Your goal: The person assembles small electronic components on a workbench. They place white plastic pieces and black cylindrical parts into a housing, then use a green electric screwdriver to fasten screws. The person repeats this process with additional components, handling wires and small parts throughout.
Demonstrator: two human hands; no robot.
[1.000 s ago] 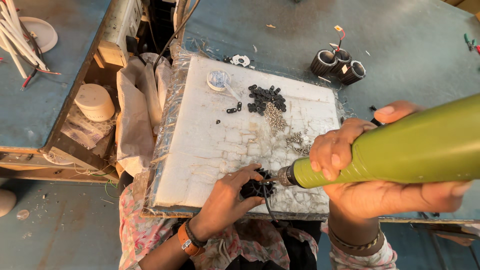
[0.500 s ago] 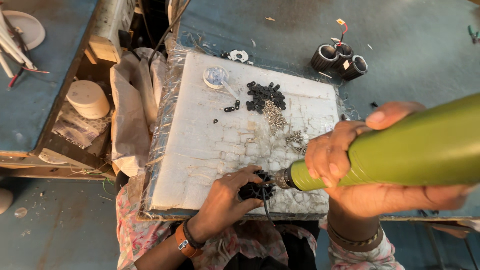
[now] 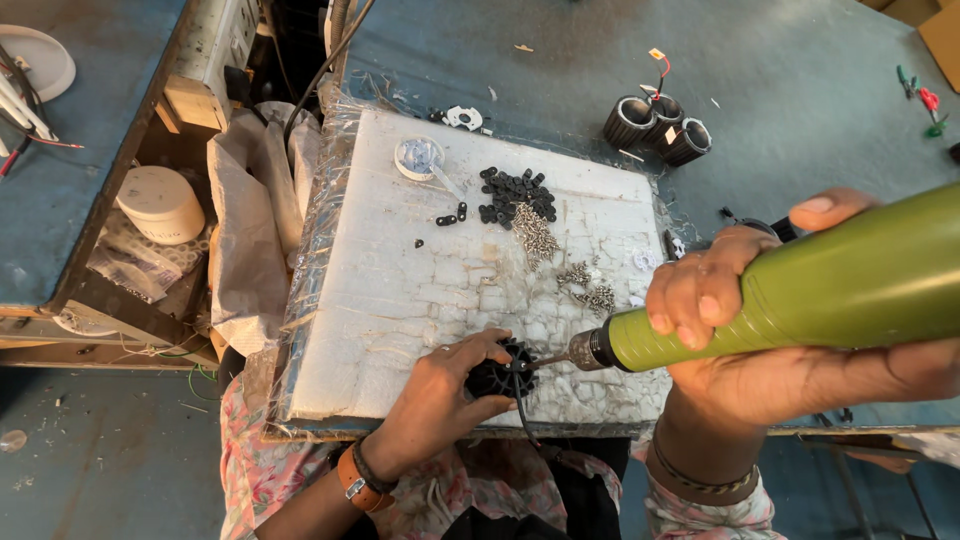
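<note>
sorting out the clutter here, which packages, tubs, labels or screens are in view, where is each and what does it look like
Round tub: cream, lidded, on the lower shelf at left, with faint print I leave unread.
Clear plastic bag: crumpled, under and beside the tub.
Small round container: white, shallow, at the top of the white work pad.
Small tags: yellow, on wires by the three black cylindrical housings, upper right.
No screens or signs in view.

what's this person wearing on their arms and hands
Both hands are bare, no gloves. The left hand has an orange-brown strap with a metal buckle and a thin dark band at the wrist. The right hand has a brownish band at the wrist. Pink floral sleeves show further up both arms.
</note>
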